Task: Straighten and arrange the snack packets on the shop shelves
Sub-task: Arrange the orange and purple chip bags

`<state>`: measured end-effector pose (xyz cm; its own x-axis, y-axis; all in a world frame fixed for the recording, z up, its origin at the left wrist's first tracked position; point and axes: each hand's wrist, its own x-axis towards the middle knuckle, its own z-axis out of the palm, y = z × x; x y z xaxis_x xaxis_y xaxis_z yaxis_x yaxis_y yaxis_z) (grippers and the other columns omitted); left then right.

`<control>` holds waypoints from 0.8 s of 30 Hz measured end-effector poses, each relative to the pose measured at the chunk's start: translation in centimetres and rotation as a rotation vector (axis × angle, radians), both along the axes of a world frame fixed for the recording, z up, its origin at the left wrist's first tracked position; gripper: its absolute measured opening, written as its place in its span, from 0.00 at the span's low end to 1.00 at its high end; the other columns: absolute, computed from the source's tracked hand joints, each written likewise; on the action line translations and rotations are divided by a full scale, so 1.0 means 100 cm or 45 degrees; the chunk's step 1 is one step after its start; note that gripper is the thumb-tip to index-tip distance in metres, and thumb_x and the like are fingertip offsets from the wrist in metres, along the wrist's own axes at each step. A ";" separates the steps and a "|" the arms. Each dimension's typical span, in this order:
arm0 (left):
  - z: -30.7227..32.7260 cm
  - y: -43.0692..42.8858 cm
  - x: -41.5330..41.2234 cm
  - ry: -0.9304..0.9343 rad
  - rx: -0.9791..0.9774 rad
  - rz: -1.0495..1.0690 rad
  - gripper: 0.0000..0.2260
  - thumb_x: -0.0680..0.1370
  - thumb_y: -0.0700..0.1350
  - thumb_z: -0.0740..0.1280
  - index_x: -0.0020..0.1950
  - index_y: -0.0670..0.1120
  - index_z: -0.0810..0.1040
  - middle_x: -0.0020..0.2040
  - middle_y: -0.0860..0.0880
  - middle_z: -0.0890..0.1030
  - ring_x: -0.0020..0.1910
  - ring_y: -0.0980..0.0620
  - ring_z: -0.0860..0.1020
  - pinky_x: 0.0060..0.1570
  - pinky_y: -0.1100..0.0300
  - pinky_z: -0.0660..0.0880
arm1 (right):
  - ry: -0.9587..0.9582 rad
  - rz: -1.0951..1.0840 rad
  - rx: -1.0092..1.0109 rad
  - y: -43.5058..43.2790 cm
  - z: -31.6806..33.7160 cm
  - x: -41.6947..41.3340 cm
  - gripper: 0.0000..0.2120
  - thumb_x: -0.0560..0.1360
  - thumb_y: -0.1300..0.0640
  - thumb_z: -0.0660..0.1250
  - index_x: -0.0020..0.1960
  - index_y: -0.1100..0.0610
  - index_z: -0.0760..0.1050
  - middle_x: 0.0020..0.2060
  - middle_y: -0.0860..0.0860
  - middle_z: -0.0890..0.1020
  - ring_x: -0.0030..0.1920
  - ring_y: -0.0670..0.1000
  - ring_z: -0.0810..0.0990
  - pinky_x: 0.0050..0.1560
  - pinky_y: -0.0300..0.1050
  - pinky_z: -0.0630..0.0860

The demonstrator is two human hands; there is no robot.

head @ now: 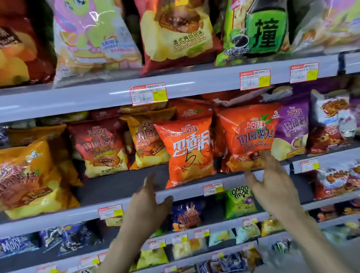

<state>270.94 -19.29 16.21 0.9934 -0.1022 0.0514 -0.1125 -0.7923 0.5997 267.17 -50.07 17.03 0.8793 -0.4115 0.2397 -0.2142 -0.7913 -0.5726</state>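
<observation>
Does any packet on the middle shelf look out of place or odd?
Yes. The orange packet stands at the front edge of the shelf, ahead of its row, slightly tilted, with black pen scribbles on its face.

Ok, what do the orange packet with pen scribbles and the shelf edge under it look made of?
The orange packet looks like thin glossy plastic film: bright highlights, crinkles, puffed shape. The shelf edge seems painted metal or hard plastic, smooth pale grey with a soft sheen; I cannot tell which.
</observation>
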 end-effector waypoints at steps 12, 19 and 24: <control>-0.004 -0.084 0.097 0.123 -0.985 0.228 0.50 0.58 0.53 0.90 0.73 0.49 0.69 0.60 0.50 0.86 0.57 0.49 0.87 0.58 0.46 0.84 | -0.005 0.352 0.639 -0.107 -0.015 0.071 0.38 0.73 0.48 0.79 0.76 0.52 0.64 0.65 0.46 0.80 0.65 0.50 0.78 0.64 0.48 0.70; 0.007 -0.098 0.081 -0.022 -1.090 0.362 0.35 0.64 0.43 0.86 0.66 0.48 0.75 0.53 0.51 0.89 0.52 0.50 0.88 0.49 0.54 0.85 | -0.057 0.458 0.787 -0.119 -0.026 0.087 0.35 0.73 0.51 0.79 0.75 0.51 0.67 0.61 0.39 0.81 0.57 0.32 0.79 0.56 0.37 0.72; 0.014 -0.077 0.047 -0.212 -1.139 0.473 0.30 0.67 0.38 0.84 0.65 0.48 0.76 0.53 0.53 0.88 0.49 0.55 0.88 0.43 0.63 0.84 | -0.078 0.512 0.809 -0.111 -0.038 0.094 0.37 0.73 0.52 0.79 0.77 0.49 0.66 0.57 0.32 0.77 0.51 0.21 0.74 0.52 0.26 0.68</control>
